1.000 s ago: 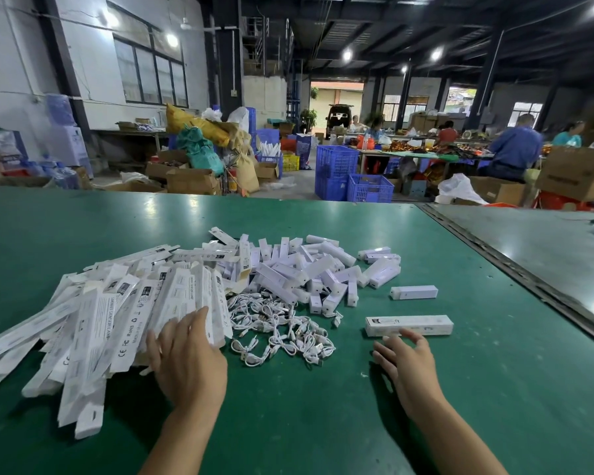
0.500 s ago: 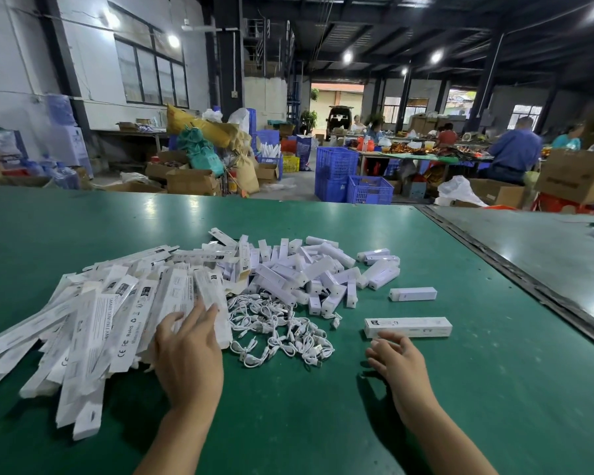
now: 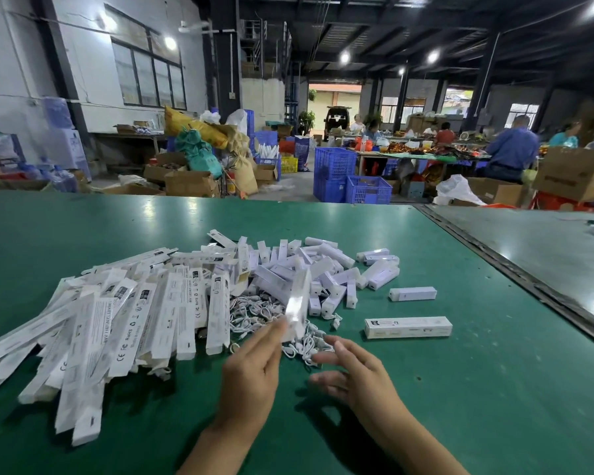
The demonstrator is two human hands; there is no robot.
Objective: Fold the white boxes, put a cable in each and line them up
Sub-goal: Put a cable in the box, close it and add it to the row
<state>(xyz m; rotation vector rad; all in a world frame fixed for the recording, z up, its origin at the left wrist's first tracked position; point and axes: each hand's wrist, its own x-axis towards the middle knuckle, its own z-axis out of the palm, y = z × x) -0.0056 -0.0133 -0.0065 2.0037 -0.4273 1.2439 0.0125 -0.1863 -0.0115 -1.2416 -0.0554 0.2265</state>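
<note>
Green tabletop (image 3: pixel 494 389) is filling the foreground of a warehouse hall; left hand (image 3: pixel 251 368) is pinching one blurred white box (image 3: pixel 297 308) above the cable heap (image 3: pixel 254 313), while right hand (image 3: pixel 354 370) is hovering alongside, fingers released and spread.

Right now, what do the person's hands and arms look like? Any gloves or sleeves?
No gloves and no sleeves in view. The left hand and right hand are both bare, with no rings showing. The left forearm and right forearm are bare too, with no watch or bracelet at the wrists.
</note>
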